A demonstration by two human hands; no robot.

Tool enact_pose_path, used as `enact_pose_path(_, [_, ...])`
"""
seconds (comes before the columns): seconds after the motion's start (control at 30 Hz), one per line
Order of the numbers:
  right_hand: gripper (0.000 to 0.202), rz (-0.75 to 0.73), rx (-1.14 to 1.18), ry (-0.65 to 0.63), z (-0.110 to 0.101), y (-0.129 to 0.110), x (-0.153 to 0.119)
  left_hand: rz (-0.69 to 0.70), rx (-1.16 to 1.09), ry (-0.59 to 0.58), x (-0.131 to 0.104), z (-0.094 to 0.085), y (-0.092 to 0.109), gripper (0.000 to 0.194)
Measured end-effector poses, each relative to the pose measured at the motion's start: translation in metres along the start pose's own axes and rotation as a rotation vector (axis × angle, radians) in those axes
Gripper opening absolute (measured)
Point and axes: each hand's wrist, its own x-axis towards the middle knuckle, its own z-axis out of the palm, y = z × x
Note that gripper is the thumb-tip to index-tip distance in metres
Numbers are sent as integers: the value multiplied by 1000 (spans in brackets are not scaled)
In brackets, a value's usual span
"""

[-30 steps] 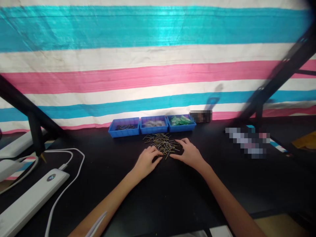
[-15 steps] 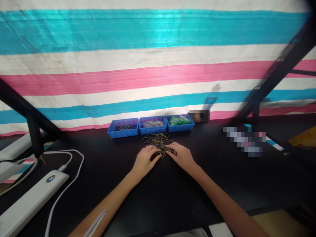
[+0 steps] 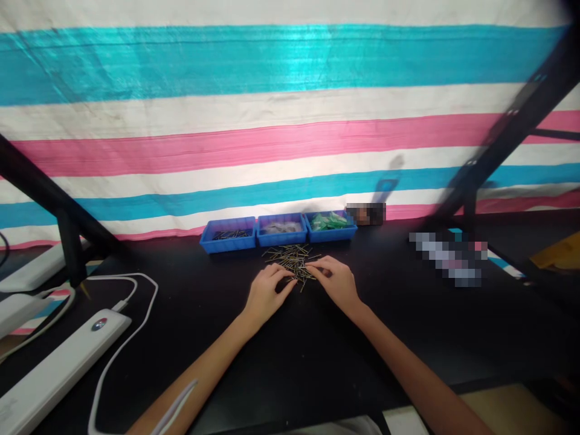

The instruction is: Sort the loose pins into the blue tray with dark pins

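A loose heap of thin, brass and dark metal rods, like long screws or pins, lies on the black table. At its near left edge is my left hand, thumb and fingers curved with a small gap between their tips, touching the heap. My right hand reaches over the right side, thumb and forefinger pinched together among the rods. Whatever sits between those fingertips is too small to make out. Behind the heap, a blue bin contains similar dark rods.
Beside it stand a blue bin of clear plastic pieces and a blue bin of green pieces. A white power bank with a white cable lies at left. Black frame legs flank the table; a striped sheet hangs behind.
My right hand has shifted slightly up and left over the heap, its thumb and forefinger closer together. A few rods at the near edge have moved. My left hand stays almost in place.
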Motion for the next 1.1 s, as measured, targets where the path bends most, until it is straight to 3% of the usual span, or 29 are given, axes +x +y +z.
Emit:
enact_pose_path(0.27, [38, 57, 275, -136, 2, -7, -1, -136, -234, 69, -2, 4, 8, 19])
enact_pose_path(0.6, [27, 30, 502, -264, 15, -13, -3, -235, -457, 210, 0, 6, 17, 16])
enact_pose_path(0.87, [27, 74, 470, -189, 13, -16, -5, -215, -395, 257, 0, 7, 15, 13])
enact_pose_path(1.1, [15, -87, 257, -80, 6, -23, -8, -115, -295, 229, -3, 7, 16, 8])
